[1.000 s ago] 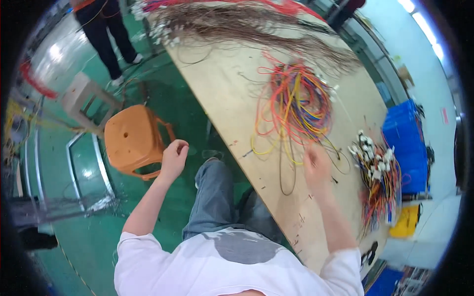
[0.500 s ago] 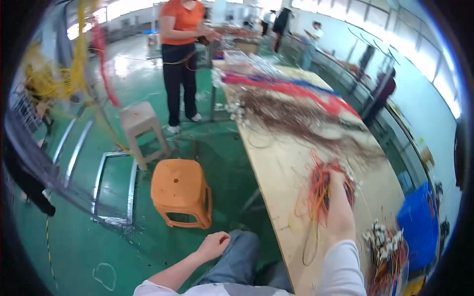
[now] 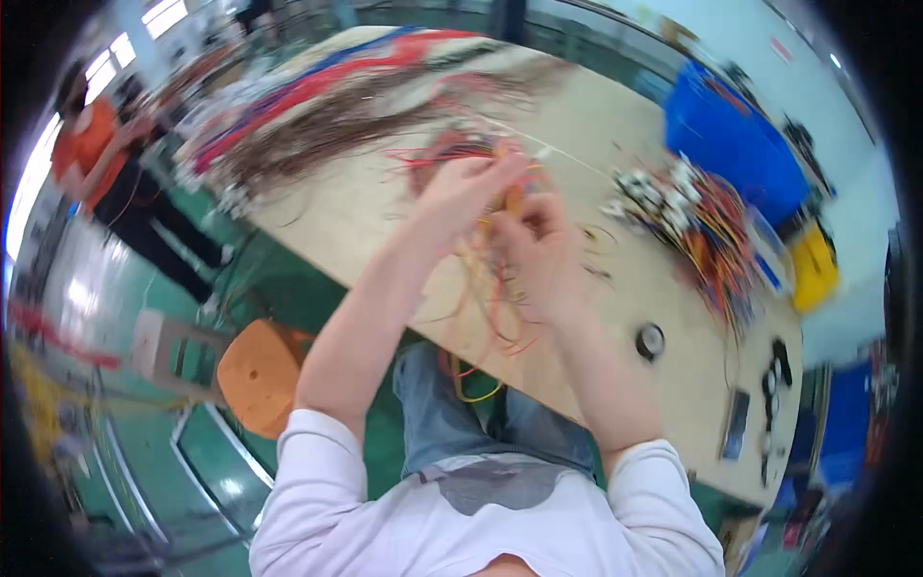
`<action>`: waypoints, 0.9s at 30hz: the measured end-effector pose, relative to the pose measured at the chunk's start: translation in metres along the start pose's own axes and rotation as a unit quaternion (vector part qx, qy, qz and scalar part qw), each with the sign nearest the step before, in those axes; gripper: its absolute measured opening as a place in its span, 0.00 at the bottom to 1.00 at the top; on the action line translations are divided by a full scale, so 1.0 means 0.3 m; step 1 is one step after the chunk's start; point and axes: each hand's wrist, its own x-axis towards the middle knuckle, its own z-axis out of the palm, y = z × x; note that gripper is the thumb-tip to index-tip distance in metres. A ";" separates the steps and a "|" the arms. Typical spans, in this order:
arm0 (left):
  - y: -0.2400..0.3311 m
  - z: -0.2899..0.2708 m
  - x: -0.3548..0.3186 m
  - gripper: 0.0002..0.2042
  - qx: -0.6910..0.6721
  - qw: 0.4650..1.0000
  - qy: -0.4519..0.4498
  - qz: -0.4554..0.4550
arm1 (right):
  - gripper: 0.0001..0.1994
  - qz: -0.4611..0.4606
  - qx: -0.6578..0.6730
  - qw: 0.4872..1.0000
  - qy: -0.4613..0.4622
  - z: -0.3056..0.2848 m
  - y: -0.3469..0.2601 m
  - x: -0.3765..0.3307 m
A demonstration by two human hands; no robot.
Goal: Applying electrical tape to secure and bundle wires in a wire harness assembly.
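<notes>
A tangled bundle of thin coloured wires [image 3: 471, 142], red, orange, yellow and dark, is between my hands over the near part of the table. My left hand [image 3: 466, 192] is closed on it from the left, fingers partly blurred. Close beside it, my right hand [image 3: 540, 252] curls round the same wires, thumb and fingers pinched together. Looser yellow and red loops hang below both hands and past the table's near edge, above my lap. Motion blur hides which single strands each hand pinches.
Brown, red and blue wires [image 3: 327, 144] lie along the table [image 3: 615, 385] at the far left. To the right are a wire bundle with white connectors [image 3: 663, 197], a blue bin [image 3: 726, 144], a black tape roll [image 3: 651, 340] and a phone-like slab [image 3: 735, 423]. An orange stool [image 3: 258, 380] stands left.
My view has swung right toward the table. My left hand has risen from my lap to the coloured wires. My right hand stays with them, and the bundle is now nearer me.
</notes>
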 end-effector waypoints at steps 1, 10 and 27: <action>-0.017 0.035 0.011 0.15 -0.061 0.997 -0.043 -0.010 | 0.08 -0.062 -0.011 0.998 0.005 -0.021 0.027 -0.027; 0.066 0.339 -0.119 0.13 0.242 0.954 -0.151 0.094 | 0.15 -0.159 -0.299 0.939 0.066 -0.603 0.236 -0.439; -0.395 0.572 -0.434 0.24 0.535 0.799 -0.218 0.166 | 0.12 0.300 0.021 0.938 0.174 -1.092 0.288 -0.627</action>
